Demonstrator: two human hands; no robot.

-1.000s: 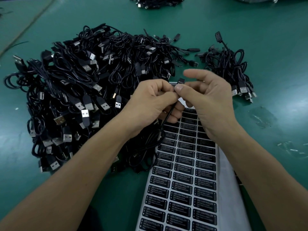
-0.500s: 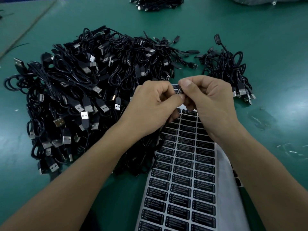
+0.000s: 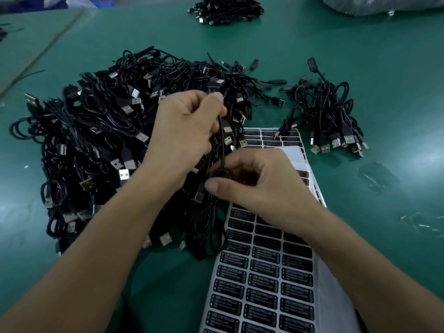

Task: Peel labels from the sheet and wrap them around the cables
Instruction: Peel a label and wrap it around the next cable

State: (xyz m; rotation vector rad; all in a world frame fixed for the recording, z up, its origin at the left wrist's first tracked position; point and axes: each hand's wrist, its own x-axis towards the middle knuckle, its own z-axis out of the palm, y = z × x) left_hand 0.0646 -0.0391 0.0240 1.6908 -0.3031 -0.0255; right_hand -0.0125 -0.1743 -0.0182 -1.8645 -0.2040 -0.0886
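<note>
Drawn apart since a second ago, no longer pinching fingertip to fingertip above the sheet of labels (image 3: 262, 284). Gripping the upper end of a black cable (image 3: 222, 145) with the left hand (image 3: 189, 131), fingers curled round it, raised over the big heap of cables (image 3: 96, 140). Pinching the looped lower part of that same cable with the right hand (image 3: 259, 181), thumb pressed against curled fingers, low over the sheet. Running nearly straight up and down between the two hands. Lying flat on the green bench (image 3: 396, 80) just right of the big heap, partly under the right hand and wrist, with rows of black labels reading LED CONTROLLER and bare white backing near the far end. Beyond the sheet's far right corner, a smaller bundle of cables (image 3: 331, 123); at the far edge, another pile (image 3: 223, 8) and a clear plastic bag (image 3: 384, 3).
</note>
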